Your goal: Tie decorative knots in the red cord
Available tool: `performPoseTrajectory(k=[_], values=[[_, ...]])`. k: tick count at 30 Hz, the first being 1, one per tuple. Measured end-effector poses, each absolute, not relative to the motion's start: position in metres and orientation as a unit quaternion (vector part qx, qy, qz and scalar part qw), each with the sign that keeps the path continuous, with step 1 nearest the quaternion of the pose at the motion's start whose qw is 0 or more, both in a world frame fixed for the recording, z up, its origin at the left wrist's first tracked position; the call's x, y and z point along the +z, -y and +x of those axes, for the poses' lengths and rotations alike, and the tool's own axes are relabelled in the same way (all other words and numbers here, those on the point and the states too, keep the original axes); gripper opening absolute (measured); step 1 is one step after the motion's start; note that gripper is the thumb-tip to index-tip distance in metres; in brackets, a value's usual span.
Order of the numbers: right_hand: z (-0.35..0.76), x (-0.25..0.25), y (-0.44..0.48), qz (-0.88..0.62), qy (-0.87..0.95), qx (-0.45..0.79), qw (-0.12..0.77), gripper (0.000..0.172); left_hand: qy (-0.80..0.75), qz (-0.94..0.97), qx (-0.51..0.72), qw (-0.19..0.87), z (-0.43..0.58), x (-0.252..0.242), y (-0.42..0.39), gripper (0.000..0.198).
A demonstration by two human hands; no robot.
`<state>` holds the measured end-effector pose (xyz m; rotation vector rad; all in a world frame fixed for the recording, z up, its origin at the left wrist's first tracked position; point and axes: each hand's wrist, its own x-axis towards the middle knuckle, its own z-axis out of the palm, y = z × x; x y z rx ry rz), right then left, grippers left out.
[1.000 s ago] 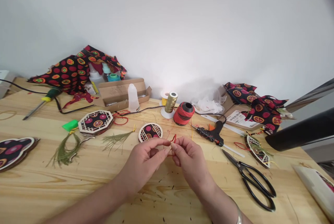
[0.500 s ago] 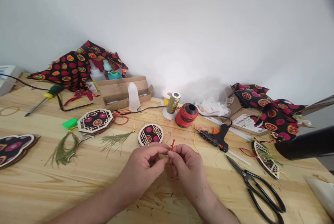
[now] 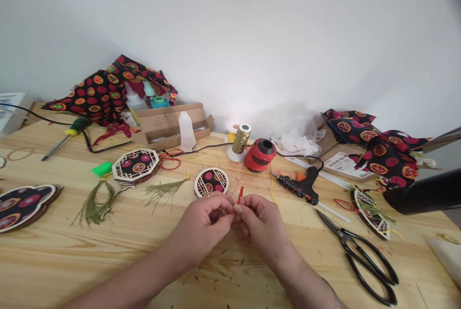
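Note:
A short red cord (image 3: 240, 195) sticks up between my two hands, over the front part of the table. My right hand (image 3: 264, 220) pinches it between thumb and forefinger. Close against it, my left hand (image 3: 209, 220) has its thumb and fingers pressed together on the same cord; the lower part is hidden by the fingers. Just behind my left hand lies a round wooden lattice ornament (image 3: 212, 183) with patterned fabric inside. A spool of red cord (image 3: 260, 155) and a gold thread spool (image 3: 241, 138) stand farther back.
Right of my hands lie black scissors (image 3: 365, 256) and a black glue gun (image 3: 300, 186). To the left are an octagonal ornament (image 3: 136, 165), green tassels (image 3: 97, 201) and a screwdriver (image 3: 66, 137). An open cardboard box (image 3: 162, 138) and patterned fabric (image 3: 97, 92) sit along the wall.
The view has shifted slightly, so the table things appear a little to the right. Both hands stay together on the red cord, with only small finger movement.

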<state>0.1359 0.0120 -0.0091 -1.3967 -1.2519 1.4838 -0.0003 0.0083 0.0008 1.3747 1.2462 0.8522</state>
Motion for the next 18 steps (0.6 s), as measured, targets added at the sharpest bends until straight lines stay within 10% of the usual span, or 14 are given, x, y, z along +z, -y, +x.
performPoseTrajectory(k=[18], values=[[0.137, 0.0, -0.015, -0.501, 0.451, 0.65, 0.35, 0.016, -0.511, 0.42, 0.33, 0.674, -0.005, 0.013, -0.012, 0.003]])
